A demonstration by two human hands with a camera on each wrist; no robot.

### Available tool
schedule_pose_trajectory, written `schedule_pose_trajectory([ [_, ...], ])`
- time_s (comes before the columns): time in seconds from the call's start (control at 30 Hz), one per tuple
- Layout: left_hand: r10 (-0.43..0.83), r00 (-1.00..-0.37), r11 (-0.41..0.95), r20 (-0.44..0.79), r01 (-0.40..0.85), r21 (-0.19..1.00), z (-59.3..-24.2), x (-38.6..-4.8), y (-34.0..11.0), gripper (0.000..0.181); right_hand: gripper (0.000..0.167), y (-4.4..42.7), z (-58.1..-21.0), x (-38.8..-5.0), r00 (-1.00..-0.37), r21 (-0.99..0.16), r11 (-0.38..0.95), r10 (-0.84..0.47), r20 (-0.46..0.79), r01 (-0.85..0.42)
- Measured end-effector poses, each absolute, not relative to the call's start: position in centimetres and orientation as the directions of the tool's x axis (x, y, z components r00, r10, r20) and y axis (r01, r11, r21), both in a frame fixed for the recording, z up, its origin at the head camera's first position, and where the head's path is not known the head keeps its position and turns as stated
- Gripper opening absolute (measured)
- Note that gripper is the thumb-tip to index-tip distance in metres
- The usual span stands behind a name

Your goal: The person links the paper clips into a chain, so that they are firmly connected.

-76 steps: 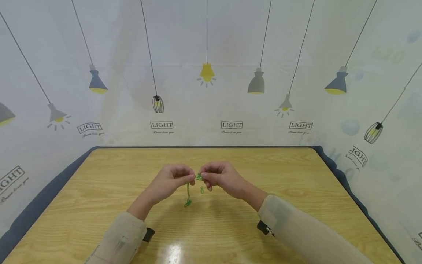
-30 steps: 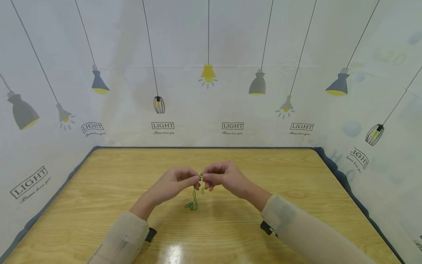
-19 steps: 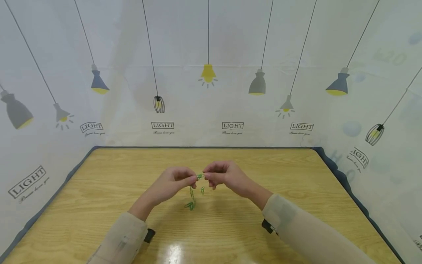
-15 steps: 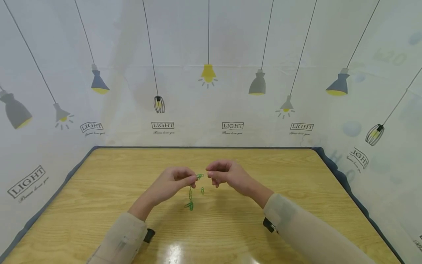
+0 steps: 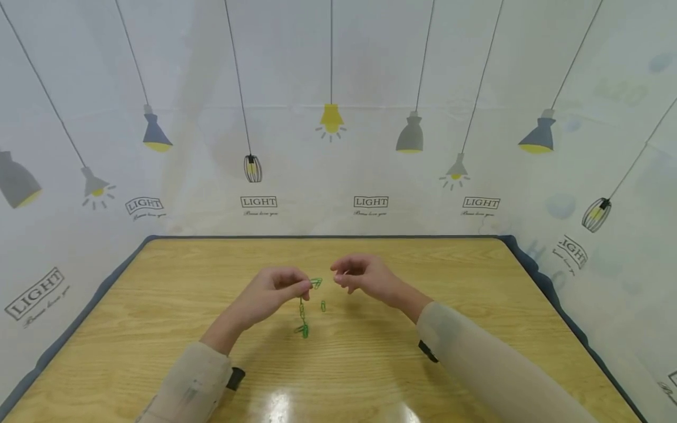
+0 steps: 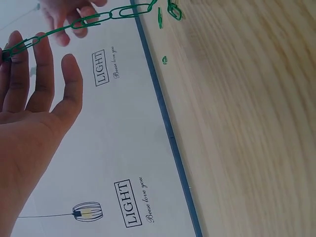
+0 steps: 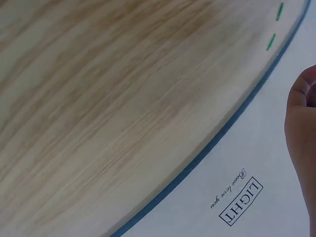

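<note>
My left hand (image 5: 272,296) pinches a chain of green paper clips between thumb and fingertips. One end clip (image 5: 315,283) sticks out to the right of the fingertips. Below the hand the chain (image 5: 302,310) hangs down, its lower clips bunched on the table. In the left wrist view the linked clips (image 6: 89,20) run in a line from the fingertips. My right hand (image 5: 370,279) hovers just to the right, fingers loosely bent, with a gap to the chain and nothing visible between thumb and forefinger. A single green paper clip (image 5: 323,306) lies apart between the hands.
The wood-grain table (image 5: 402,358) has a dark blue edge at the back and sides. Behind it hangs a pale cloth (image 5: 296,129) printed with lamps and lettering. The right wrist view shows green clips (image 7: 271,42) near the table's edge.
Both hands were together at the paper clips; my right hand has let go and drawn back to the right. My left hand has shifted slightly left, still holding the chain.
</note>
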State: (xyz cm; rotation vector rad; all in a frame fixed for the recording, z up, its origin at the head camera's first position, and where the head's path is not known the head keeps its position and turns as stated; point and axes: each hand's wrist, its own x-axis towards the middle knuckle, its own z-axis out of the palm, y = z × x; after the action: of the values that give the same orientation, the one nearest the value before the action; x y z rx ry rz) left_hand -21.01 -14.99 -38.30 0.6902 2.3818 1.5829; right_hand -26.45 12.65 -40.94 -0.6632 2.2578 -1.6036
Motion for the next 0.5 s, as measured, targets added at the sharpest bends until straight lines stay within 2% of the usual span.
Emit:
schedule_pose_trajectory([
  [0.2,0.473,-0.877,0.325,0.081,0.26,0.909,-38.2,-20.8,-15.1,0.023,0.038,11.9,-42.1,-27.8,-0.806,-0.889,0.388,-0.591,-0.039,-0.241],
  [0.4,0.477,-0.876,0.303,0.071,0.24,0.922,-38.4,-20.7,-15.3,0.023,0.035,11.6,-42.5,-28.4,-0.762,-0.876,0.451,-0.624,-0.173,-0.171],
  [0.5,0.483,-0.872,0.292,0.079,0.245,0.925,-38.7,-20.7,-15.4,0.023,0.035,11.7,-42.8,-28.6,-0.738,-0.851,0.494,-0.639,-0.217,-0.178],
])
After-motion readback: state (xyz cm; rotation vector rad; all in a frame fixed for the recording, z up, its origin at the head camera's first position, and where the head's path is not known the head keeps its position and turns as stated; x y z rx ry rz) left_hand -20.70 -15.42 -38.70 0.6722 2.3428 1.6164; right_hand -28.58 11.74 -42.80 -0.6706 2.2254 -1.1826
